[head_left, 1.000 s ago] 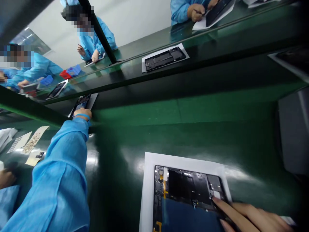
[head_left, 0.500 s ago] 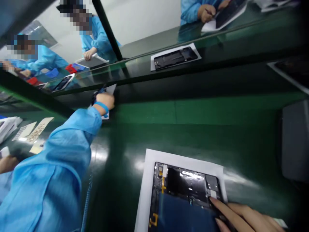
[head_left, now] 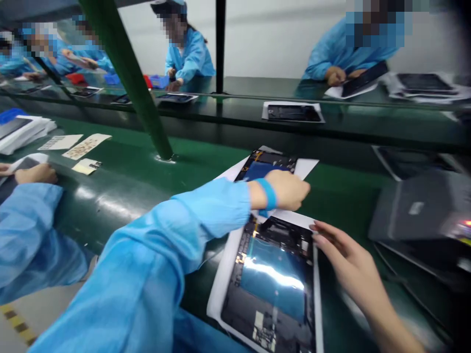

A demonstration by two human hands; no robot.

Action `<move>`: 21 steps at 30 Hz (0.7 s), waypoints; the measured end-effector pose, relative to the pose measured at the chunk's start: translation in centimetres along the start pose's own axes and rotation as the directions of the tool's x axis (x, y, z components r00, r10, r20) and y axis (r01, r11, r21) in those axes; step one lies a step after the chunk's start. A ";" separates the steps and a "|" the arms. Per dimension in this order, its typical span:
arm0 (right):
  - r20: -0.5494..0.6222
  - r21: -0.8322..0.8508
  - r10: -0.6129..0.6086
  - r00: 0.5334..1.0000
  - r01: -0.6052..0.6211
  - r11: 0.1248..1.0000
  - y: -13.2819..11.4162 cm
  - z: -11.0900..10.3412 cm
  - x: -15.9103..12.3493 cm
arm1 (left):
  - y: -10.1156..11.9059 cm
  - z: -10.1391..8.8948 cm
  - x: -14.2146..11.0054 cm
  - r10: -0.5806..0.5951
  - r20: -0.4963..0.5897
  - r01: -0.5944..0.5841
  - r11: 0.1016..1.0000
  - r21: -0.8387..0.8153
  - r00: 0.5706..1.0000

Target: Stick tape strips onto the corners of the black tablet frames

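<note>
An opened tablet, its inside parts and blue battery showing, lies on a white paper sheet in front of me. My right hand pinches the tablet's upper right edge between thumb and fingers. Just beyond lies a second opened tablet on white paper. My left hand, in a blue sleeve with a blue wristband, is closed over this tablet's near right part. Its fingertips are mostly hidden. The second sheet's near edge meets or overlaps the first tablet's top; I cannot tell which.
A green post rises from the bench at left. A raised shelf carries another tablet. A grey box-like object and a cable stand at right. Co-workers in blue sit opposite; another person's hand is at left.
My left hand has come from the far left back toward me, bringing the second tablet and its paper. My right hand has shifted to the near tablet's upper right edge. The view has turned.
</note>
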State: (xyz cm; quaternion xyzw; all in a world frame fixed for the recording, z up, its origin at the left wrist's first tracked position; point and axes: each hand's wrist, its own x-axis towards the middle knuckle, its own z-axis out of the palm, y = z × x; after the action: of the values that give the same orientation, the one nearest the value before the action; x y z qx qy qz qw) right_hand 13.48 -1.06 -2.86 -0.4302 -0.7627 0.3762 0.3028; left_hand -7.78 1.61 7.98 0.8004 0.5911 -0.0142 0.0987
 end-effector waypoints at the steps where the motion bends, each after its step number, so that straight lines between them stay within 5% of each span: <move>1: -0.023 0.008 0.018 1.000 -0.018 1.000 0.2 -0.3 0.3 | -0.9 0.1 -1.3 -0.042 -0.023 0.042 0.999 -0.012 0.999; 5: -0.020 -0.232 -0.048 0.999 0.042 0.972 0.4 -1.0 2.4 | -8.8 0.4 -5.4 -0.350 -0.143 0.343 0.937 -0.071 0.926; 9: 0.109 -0.491 -0.076 0.991 0.120 0.863 -0.6 0.4 6.1 | -14.7 2.2 -6.4 -0.532 -0.082 0.513 0.840 -0.174 0.843; 16: 0.334 -0.526 -0.185 0.924 0.346 0.777 -3.2 3.5 8.1 | -14.3 6.2 -4.6 -0.573 -0.086 0.491 0.763 -0.421 0.815; 21: 0.421 -0.364 -0.171 0.891 0.339 0.867 -2.8 3.4 8.5 | -15.5 6.4 -3.9 -0.565 -0.014 0.395 0.593 -0.702 0.825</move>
State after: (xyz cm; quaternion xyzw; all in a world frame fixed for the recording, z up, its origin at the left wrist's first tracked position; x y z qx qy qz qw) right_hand 5.83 4.47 -1.17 -0.2994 -0.9208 0.2304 0.0973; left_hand -23.01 1.19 0.10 0.5138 0.7569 0.2684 0.3017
